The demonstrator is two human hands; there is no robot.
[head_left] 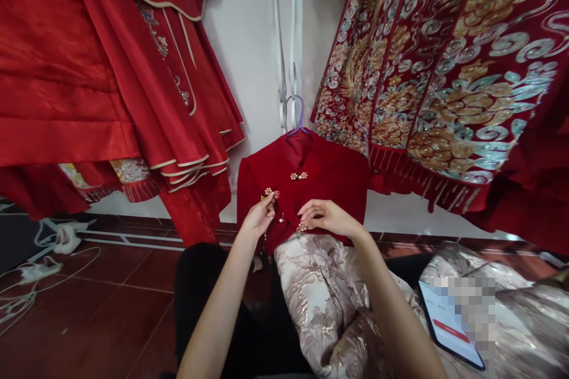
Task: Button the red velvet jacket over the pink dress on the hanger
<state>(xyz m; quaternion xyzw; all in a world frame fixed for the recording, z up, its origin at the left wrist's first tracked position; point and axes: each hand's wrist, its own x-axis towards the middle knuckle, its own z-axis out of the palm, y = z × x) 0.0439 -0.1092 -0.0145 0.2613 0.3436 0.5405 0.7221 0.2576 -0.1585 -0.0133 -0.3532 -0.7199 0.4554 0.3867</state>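
A red jacket hangs in front of me from a purple hanger. My left hand pinches a gold beaded clasp at the jacket's left front. Small pearl-like beads dangle below it. My right hand is over the lower front, its fingers loosely bent and apart. Just under those fingertips sits another gold ornament; whether they touch it cannot be made out. A similar pearl-and-gold clasp lies across the front below the collar.
Red garments hang on the left, and an embroidered fringed skirt hangs on the right. Shiny patterned fabric covers my lap. A phone lies on fabric at right. White cables trail over the tiled floor.
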